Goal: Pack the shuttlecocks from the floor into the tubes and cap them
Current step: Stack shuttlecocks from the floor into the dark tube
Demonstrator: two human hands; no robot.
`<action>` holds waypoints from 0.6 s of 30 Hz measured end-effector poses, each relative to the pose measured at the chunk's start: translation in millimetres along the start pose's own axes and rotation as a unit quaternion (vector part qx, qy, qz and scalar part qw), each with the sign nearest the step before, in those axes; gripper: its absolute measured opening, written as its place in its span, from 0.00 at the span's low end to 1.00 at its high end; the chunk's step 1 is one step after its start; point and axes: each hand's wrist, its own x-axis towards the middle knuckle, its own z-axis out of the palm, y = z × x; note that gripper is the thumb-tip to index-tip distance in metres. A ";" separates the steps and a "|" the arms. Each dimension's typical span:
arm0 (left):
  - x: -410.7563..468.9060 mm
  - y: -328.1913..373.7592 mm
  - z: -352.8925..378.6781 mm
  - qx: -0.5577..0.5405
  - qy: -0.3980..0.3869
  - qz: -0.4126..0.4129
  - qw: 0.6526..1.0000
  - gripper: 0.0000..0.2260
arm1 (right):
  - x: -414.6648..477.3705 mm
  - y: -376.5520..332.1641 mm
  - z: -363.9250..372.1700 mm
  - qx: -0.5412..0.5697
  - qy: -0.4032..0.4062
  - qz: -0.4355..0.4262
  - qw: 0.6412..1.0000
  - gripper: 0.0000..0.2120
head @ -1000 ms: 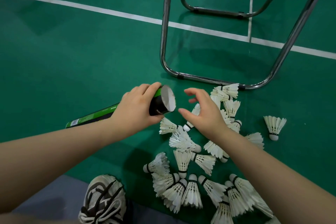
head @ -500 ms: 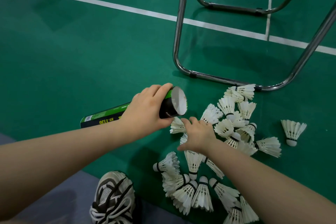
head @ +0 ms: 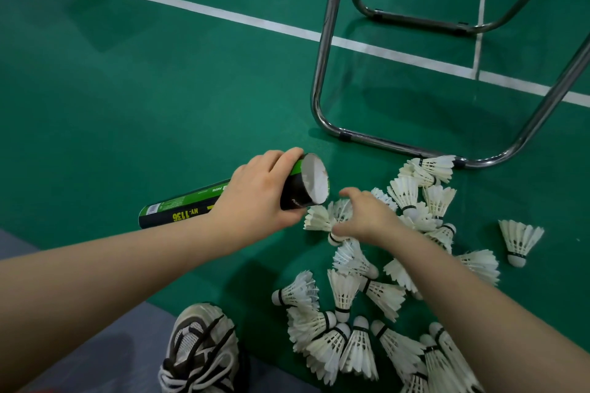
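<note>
Head view: the left hand (head: 255,195) grips the tube (head: 191,204) near its open mouth, which is turned toward the pile (head: 344,293) on the green floor (head: 159,105). The right hand (head: 367,217) curls thumb and fingers round one shuttlecock (head: 339,213) at the pile's edge, just beside that mouth. It is probably very light, with brittle feathers (easily crushed), so hold it low on the skirt by the cork and feed it in cork first.
</note>
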 end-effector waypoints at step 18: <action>10.8 27.4 -10.4 -0.028 0.039 0.007 0.999 0.34 | -67.3 -48.2 -61.7 0.280 0.150 -0.183 0.930 0.30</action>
